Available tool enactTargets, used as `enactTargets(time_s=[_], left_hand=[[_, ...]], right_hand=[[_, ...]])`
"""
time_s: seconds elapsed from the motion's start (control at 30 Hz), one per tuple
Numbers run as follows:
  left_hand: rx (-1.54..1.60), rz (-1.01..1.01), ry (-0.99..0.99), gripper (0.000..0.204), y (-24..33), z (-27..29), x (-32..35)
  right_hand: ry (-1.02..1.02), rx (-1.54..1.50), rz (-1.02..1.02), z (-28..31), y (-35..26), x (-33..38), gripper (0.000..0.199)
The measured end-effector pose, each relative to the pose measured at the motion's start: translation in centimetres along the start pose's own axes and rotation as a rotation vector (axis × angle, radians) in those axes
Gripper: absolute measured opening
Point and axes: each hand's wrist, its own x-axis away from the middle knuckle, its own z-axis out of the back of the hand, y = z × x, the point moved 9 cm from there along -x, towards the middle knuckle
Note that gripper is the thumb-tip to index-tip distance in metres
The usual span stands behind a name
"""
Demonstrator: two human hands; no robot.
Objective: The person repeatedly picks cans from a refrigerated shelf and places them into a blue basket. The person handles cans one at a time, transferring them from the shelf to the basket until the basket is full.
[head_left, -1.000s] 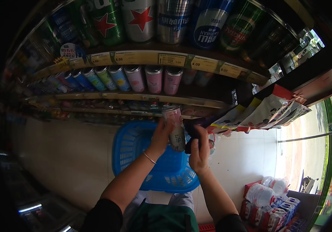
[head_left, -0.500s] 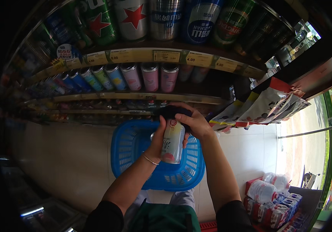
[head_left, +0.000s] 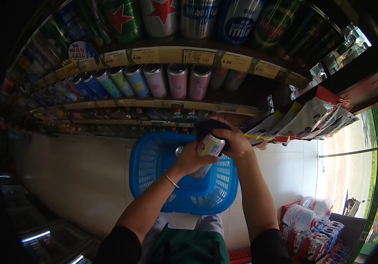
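Shelved cans (head_left: pixel 178 82) stand beyond the slotted plastic basket (head_left: pixel 136 171). Above it, the left grip (head_left: pixel 190 159) clasps a cylindrical can (head_left: pixel 213 144), the right grip (head_left: pixel 238 143) dark cloth (head_left: pixel 208 127).

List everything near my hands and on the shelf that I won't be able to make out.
Head view, all of it:
Can: its middle is covered by the left hand.
Dark bundle: partly behind the right hand, full shape hidden.
Large upper-shelf cans: tops cut off by the upper edge.
Low-shelf goods: too small and dark.
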Motion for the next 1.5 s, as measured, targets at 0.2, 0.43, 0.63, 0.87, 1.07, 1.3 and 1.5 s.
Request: enactTargets(time_s=[0.2,0.43,0.63,0.87,1.07,1.3,1.5], left_hand=[[0.248,0.021,-0.114,0.065,-0.8,-0.1,1.1],[0.287,0.057,-0.029,0.07,-3.3,0.3,2.0],[0.01,0.052,0.025,0.073,-7.2,-0.3,1.6],[-0.244,-0.021,0.029,0.069,-10.9,-2.5,2.3],[-0.723,-0.02,0.005,0.068,-13.7,-3.6,2.7],[-0.531,0.082,-0.024,0.058,-15.8,-4.2,2.3],[-0.482,0.082,-0.032,0.047,-16.2,-4.9,2.1]], right_hand=[[-0.044,0.21,0.071,-2.2,-2.0,1.0,0.047],[0.423,0.791,0.27,5.9,-3.0,5.1,0.029],[0.142,1.39,0.153,2.8,1.5,5.7,0.073],[0.268,1.729,-0.106,5.3,4.9,7.7,0.056],[0.225,1.999,-0.251,8.3,11.0,7.5,0.051],[0.271,2.058,-0.402,11.3,14.6,5.2,0.049],[0.3,2.016,-0.434,12.7,16.3,5.2,0.052]])
